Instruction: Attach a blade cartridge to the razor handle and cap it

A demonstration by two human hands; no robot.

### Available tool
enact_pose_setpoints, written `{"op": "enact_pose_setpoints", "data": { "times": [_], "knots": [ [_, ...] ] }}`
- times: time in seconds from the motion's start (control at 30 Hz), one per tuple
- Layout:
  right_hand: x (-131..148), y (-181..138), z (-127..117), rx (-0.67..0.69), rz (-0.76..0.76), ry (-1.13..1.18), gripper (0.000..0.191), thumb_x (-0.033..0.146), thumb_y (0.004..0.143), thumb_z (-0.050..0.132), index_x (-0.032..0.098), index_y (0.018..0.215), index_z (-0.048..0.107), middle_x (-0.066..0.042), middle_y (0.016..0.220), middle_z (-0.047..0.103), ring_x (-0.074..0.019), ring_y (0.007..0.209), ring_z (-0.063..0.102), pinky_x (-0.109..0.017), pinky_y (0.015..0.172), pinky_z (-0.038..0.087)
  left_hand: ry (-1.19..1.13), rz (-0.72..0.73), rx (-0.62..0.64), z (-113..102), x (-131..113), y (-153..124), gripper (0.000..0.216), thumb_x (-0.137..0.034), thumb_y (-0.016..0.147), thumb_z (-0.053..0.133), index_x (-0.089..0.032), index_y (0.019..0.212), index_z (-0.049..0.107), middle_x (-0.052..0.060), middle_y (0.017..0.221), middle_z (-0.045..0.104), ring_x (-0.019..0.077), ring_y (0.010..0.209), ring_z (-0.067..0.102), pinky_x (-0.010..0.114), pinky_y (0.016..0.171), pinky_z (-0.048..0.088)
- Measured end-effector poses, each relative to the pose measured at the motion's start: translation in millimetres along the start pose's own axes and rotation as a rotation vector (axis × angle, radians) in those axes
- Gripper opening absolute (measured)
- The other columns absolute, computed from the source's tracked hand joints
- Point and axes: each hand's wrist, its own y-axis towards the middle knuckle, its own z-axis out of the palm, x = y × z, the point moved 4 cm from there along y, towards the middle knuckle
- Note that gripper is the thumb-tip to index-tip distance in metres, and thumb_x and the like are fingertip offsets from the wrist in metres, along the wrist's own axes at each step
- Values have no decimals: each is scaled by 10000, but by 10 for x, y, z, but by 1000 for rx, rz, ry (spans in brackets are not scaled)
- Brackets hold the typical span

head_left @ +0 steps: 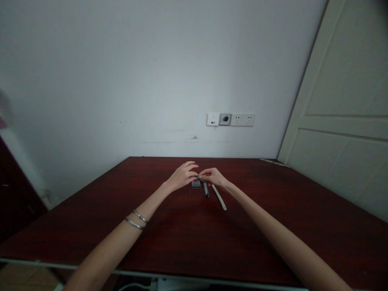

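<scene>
Evidently, the right hand (214, 177) pinches the far end of a slim dark-and-grey tool (206, 190) at the dark red table (169, 234). Close beside, the left hand (182, 175) has fingers partly spread; whether they grip it, I cannot tell. A small clear case (196, 185) lies left of the tool, a white strip (219, 198) right

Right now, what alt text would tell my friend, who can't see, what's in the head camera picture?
A person's right hand seems to pinch the end of a slim dark tool, with the left hand beside it, over a dark red table. A small clear case and long white stick are close by. Behind is a pale wall with sockets.
</scene>
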Motion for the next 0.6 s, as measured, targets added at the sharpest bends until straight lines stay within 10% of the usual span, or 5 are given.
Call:
{"op": "enact_pose_setpoints", "data": {
  "times": [0.6],
  "knots": [
    [33, -65, -110, -214, -534, -572, 190, 331, 760, 618, 198, 884, 675, -59, 911, 653, -188, 883, 582, -314, 801, 440, -121, -197, -203, 150, 265, -154, 74, -215, 745, 643, -173, 787, 687, 101, 1131, 575, 235, 1113, 472, 452, 924, 419]
  ]
}}
